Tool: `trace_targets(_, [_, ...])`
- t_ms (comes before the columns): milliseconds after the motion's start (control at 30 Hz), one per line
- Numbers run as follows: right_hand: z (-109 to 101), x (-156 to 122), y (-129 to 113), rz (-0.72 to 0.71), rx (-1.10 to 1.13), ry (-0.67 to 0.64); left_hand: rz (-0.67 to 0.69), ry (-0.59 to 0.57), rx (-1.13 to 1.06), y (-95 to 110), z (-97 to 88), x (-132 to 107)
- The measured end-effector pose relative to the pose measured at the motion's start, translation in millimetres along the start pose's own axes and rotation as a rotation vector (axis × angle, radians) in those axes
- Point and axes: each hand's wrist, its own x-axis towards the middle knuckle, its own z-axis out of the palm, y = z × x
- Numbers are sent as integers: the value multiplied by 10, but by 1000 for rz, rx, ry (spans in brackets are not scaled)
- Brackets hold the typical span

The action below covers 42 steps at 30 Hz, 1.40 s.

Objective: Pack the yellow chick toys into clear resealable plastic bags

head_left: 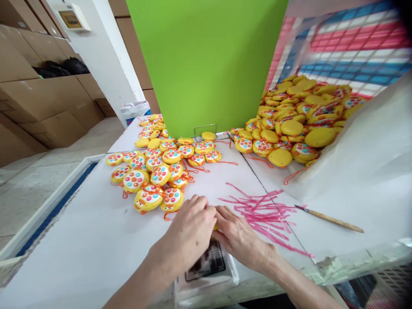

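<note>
My left hand (189,231) and my right hand (236,236) meet at the near edge of the white table (80,240), fingers curled together round a small yellow thing (215,226) that is almost wholly hidden. Both hands hover over a small device with a dark screen (206,264). Just beyond my left hand lies a spread of round yellow toys with coloured dots and orange cords (154,171). A scatter of pink strips (264,212) lies right of my right hand.
A big heap of the same yellow toys (296,120) spills from a white sack (370,163) at the right. A wooden-handled tool (331,219) lies beyond the pink strips. A green panel (206,64) stands at the back. Cardboard boxes (38,103) line the left wall.
</note>
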Motion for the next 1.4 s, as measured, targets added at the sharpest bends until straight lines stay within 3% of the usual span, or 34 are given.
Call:
trace_targets(167, [-66, -35, -49, -54, -65, -67, -106, -161, -499, -365, 24, 145])
trace_targets(367, [-105, -99, -81, -103, 28, -9, -313, -264, -1154, -660, 332, 73])
trace_targets(533, [-86, -104, -132, -158, 4, -58, -385, -228, -1273, -747, 556, 47])
trace_targets(633, [-69, -99, -85, -94, 86, 5, -479, -56, -1228, -723, 652, -18])
trace_targets(733, [-64, -77, 58, 84, 197, 188, -602, 213, -1097, -555, 798, -185])
trace_targets(800, [-64, -48, 165, 213, 326, 237, -593, 330, -912, -373, 973, -327])
trace_targets(833, [-61, -32, 210, 259, 403, 228, -507, 359, -721, -281, 1083, -391])
trace_targets(933, [-28, -1, 289, 302, 575, 189, -336, 353, -206, -86, 1427, -513])
trace_targets(1033, [33, -10, 304, 315, 652, 171, -303, 334, 57, -57, 1618, -524])
trace_targets(1167, [115, -39, 298, 390, 737, 143, -287, 279, 69, -108, 1564, -471])
trace_targets(1400, [264, -61, 310, 460, 889, 189, -258, 375, 66, -151, 1492, -440])
